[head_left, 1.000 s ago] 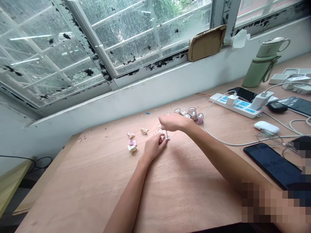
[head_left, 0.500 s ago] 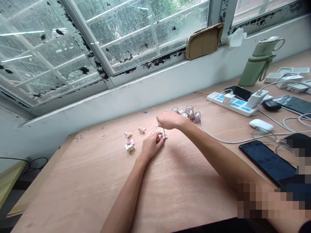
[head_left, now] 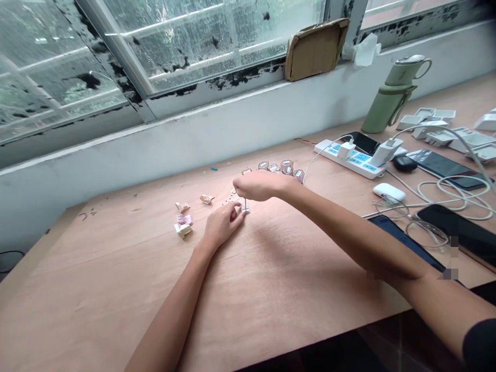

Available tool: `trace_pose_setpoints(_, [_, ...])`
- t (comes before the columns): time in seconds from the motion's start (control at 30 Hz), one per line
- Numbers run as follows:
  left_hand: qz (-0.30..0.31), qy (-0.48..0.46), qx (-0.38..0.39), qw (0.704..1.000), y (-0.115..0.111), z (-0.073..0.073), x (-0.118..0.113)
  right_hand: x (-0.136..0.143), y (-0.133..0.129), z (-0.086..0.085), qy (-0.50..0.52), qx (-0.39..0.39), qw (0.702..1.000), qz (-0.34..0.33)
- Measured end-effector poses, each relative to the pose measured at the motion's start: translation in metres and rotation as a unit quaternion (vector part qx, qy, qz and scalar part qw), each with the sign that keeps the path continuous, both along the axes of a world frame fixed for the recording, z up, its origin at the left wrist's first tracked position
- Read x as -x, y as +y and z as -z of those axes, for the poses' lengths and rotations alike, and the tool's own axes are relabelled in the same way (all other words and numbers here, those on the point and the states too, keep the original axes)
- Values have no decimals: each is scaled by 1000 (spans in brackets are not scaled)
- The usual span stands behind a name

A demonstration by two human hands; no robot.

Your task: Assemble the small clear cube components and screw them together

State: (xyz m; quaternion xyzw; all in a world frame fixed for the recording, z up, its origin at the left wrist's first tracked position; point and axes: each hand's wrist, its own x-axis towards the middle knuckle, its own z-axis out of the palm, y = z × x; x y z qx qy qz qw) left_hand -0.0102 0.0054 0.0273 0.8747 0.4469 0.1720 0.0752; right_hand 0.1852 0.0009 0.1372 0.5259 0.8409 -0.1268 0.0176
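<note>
My right hand point(head_left: 259, 186) is closed on a screwdriver, its handle hidden in the fist. The thin metal shaft point(head_left: 245, 203) points straight down onto a small whitish piece point(head_left: 246, 210) lying on the wooden table point(head_left: 271, 289). My left hand point(head_left: 221, 223) rests on the table, thumb and forefinger pressed against that piece at its left side. Tiny dark and pale bits point(head_left: 231, 200) lie just beyond the fingers. To the left are a crumpled beige scrap point(head_left: 206, 199), a pink clear piece point(head_left: 185, 220) and a cream block point(head_left: 183, 230).
Several small hexagonal clear containers point(head_left: 287, 166) stand behind my right hand. On the right are a power strip point(head_left: 351, 157) with chargers and cables, a white earbud case point(head_left: 389, 192), glasses point(head_left: 428, 232), phones point(head_left: 461, 230) and a green bottle point(head_left: 387, 98). The wall and window bound the back.
The view has shifted, so the scene sits further left and slightly higher. Both hands keep nearly the same pose, with the screwdriver still upright on the small piece.
</note>
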Motion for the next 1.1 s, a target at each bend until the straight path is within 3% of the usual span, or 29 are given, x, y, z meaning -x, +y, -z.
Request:
trace_pose_setpoints(0.4, [-18,26,-21,999,5,8,0,10,-13,-5,-67,-62,989,-119])
trace_pose_setpoints(0.63, [-13,13,-19,1000,3,6,0,6,-17,-1,-31,-47,995,-86])
trace_pose_setpoints(1.1, [-9,11,-7,1000,1,2,-1,5,-17,5,-20,-57,992,-108])
